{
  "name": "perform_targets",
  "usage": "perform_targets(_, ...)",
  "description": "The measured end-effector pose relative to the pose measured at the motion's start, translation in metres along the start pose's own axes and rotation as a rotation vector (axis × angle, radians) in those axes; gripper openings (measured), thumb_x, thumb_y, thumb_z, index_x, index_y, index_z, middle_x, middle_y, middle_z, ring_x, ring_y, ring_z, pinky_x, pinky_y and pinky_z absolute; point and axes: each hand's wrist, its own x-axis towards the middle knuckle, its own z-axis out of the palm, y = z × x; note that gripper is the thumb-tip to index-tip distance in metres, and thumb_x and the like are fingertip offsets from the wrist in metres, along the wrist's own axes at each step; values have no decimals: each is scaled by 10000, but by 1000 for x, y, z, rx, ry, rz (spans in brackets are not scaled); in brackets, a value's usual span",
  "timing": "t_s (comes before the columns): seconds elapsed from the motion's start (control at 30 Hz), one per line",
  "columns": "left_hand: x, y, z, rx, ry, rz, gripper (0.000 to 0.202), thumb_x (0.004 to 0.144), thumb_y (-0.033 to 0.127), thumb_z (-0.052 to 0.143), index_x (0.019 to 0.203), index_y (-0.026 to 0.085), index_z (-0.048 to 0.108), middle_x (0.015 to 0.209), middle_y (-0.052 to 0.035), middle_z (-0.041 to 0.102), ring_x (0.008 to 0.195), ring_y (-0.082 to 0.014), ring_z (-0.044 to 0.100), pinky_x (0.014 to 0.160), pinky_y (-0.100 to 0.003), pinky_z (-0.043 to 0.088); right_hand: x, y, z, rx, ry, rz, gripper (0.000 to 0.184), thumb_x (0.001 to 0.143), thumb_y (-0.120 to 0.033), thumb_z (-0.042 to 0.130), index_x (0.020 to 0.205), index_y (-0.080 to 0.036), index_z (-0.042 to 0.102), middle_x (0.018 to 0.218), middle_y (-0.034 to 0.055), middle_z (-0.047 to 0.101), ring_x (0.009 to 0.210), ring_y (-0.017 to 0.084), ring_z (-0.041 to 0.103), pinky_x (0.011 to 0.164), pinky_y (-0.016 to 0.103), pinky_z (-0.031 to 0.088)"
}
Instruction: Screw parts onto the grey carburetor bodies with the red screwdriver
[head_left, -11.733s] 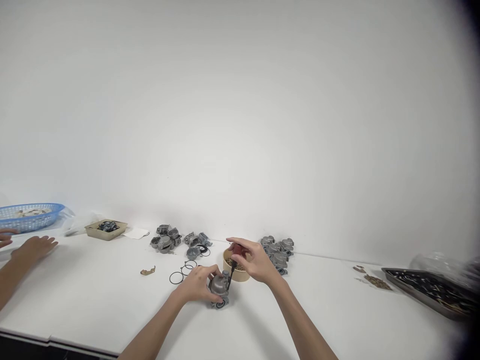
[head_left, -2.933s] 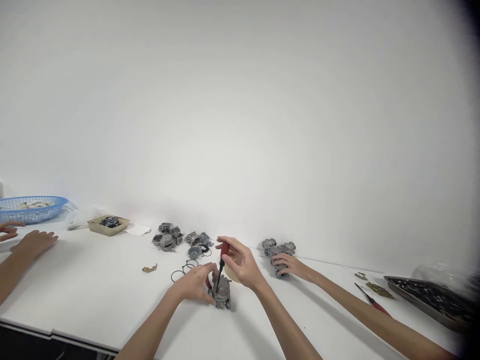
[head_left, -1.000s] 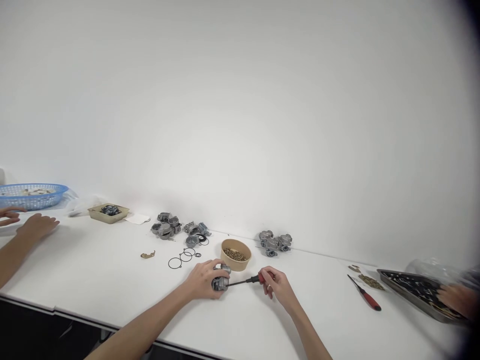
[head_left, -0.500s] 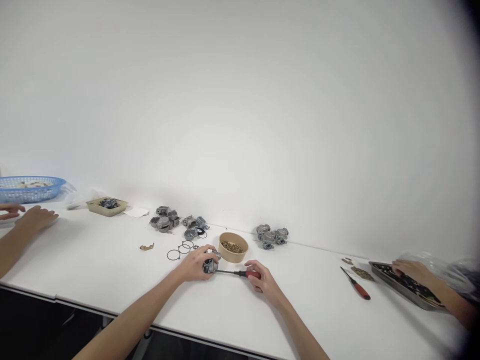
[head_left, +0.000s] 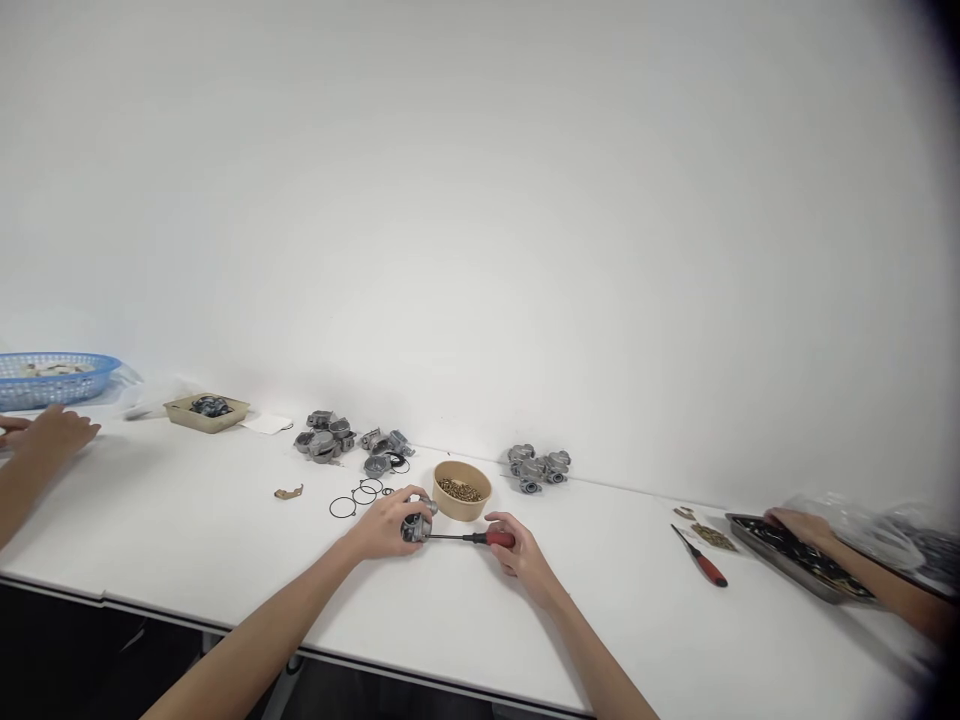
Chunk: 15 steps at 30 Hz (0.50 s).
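Note:
My left hand is closed round a small grey metal carburetor, held on its side at the table top. My right hand grips the red and black handle of a screwdriver. Its shaft lies nearly level, with the tip against the carburetor's right side; the screw there is too small to make out. Just behind sits a round tan bowl of small brass-coloured screws. Thin black gasket rings lie left of my left hand.
Grey carburetor parts are heaped at back left, and several assembled carburetors stand behind the bowl to the right. A second screwdriver lies near a dark tray, where another person's hand reaches. Another person's hands are at far left.
The view has shifted slightly, and the screwdriver stays against the carburetor. At far left the other person's hands have drawn together; at right, a hand has moved to the tray's far edge.

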Motion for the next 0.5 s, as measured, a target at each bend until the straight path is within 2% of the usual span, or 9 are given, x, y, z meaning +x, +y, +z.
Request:
perform_targets(0.07,0,1,0,6,-2,0,310,680,244,733,983,280,679,1308,-11,559,956,-190,644,876,-299,494,1,1,0,32,19,35,483,790,-582,680,1079,-205,591,780,-6,555,466,39,259,427,199,160)
perform_targets(0.13,1,1,-1,8,-10,-1,327,673,247,741,992,287,682,1308,-10,559,959,-193,644,870,-300,495,2,1,0,50,18,60,469,822,-607,633,1050,-197,603,804,9,569,473,44,300,428,199,161)
perform_targets(0.23,1,3,-2,3,-19,-1,351,668,241,744,1010,293,682,1308,-12,558,976,-199,641,874,-302,495,2,1,0,7,7,56,513,742,-554,746,1082,-187,632,780,4,567,490,50,323,438,200,194)
perform_targets(0.37,0,3,-3,-1,-16,-19,352,671,243,741,1015,289,682,1312,-15,556,969,-199,644,879,-307,497,0,0,0,-18,26,75,597,751,-592,718,1157,-159,653,798,36,607,466,51,309,425,216,199)
perform_targets(0.5,0,2,-3,-4,-21,-8,354,663,244,745,1009,286,687,1304,-16,559,984,-202,644,872,-297,497,-1,1,1,-33,18,57,612,681,-527,806,1150,-162,660,792,30,610,494,59,338,442,218,228)
